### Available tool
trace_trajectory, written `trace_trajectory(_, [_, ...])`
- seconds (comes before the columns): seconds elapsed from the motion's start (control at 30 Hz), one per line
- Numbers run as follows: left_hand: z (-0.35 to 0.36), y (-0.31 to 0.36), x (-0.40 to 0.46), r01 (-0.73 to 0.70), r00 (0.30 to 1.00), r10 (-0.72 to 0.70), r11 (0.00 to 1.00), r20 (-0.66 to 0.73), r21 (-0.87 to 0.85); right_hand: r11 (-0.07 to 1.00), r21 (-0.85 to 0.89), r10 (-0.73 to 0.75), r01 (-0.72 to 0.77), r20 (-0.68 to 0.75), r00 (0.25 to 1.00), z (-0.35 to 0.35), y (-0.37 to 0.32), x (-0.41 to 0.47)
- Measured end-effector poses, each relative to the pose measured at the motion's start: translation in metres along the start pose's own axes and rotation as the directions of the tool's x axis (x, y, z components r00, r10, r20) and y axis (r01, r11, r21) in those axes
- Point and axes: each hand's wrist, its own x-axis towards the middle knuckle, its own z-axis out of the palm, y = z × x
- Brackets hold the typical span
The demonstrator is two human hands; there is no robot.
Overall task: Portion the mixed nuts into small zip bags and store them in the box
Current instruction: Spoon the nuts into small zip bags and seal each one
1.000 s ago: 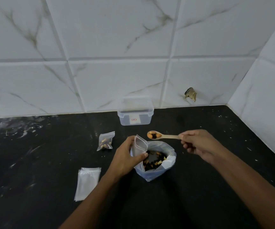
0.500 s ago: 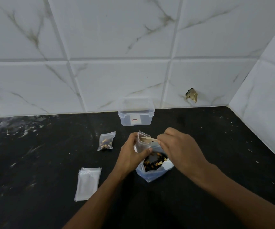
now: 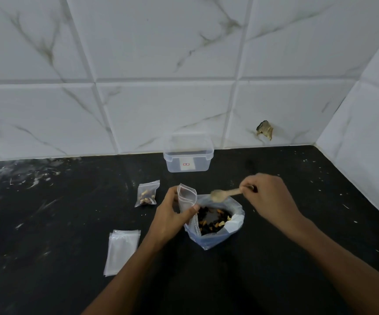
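A large plastic bag of mixed nuts (image 3: 215,220) stands open on the black counter. My left hand (image 3: 172,214) grips a small clear zip bag (image 3: 186,197) upright at the big bag's left rim. My right hand (image 3: 268,196) pinches the handle of a small wooden spoon (image 3: 221,194), whose bowl hangs empty above the nut bag, just right of the zip bag's mouth. A filled, closed zip bag (image 3: 147,193) lies to the left. The clear plastic box (image 3: 188,156) stands open at the back by the wall.
A stack of empty zip bags (image 3: 121,251) lies flat at the front left. White tiled walls close off the back and the right side. The black counter (image 3: 297,258) carries light smears at the far left.
The loaded spoon went into the small zip bag's mouth half a second ago; now it has drawn back to the right, empty. My left hand keeps holding the zip bag.
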Motion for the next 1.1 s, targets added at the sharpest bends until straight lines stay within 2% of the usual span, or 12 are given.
trace_trajectory(0.17, [0.003,-0.010,-0.006,0.049,0.991,-0.041,0.997,0.127,-0.057,0.979,-0.203,0.014,0.025,0.191,0.982,0.042,0.023,-0.003])
trace_trajectory(0.3, [0.010,-0.013,-0.007,0.079,0.982,-0.065,0.994,0.178,-0.070,0.973,-0.232,0.096,-0.022,0.314,0.945,0.066,0.028,-0.001])
trace_trajectory(0.47, [0.013,-0.017,-0.005,0.103,0.974,-0.089,0.993,0.207,-0.057,0.988,-0.031,0.156,-0.154,0.340,0.928,0.083,0.028,-0.002])
trace_trajectory(0.57, [0.014,-0.016,-0.004,0.100,0.975,-0.088,0.994,0.205,-0.051,0.954,0.082,0.240,-0.290,0.376,0.895,0.089,0.026,-0.001])
trace_trajectory(0.7, [0.015,-0.014,-0.004,0.094,0.975,-0.086,0.995,0.206,-0.034,0.818,0.226,0.392,-0.530,0.455,0.799,0.099,0.021,-0.004])
trace_trajectory(0.8, [0.014,-0.015,-0.003,0.103,0.975,-0.095,0.994,0.201,-0.027,0.691,0.311,0.481,-0.653,0.476,0.736,0.103,0.024,-0.007])
trace_trajectory(1.1, [0.009,-0.012,-0.006,0.096,0.978,-0.093,0.995,0.187,-0.009,0.483,0.461,0.579,-0.744,0.468,0.667,0.086,0.040,-0.008])
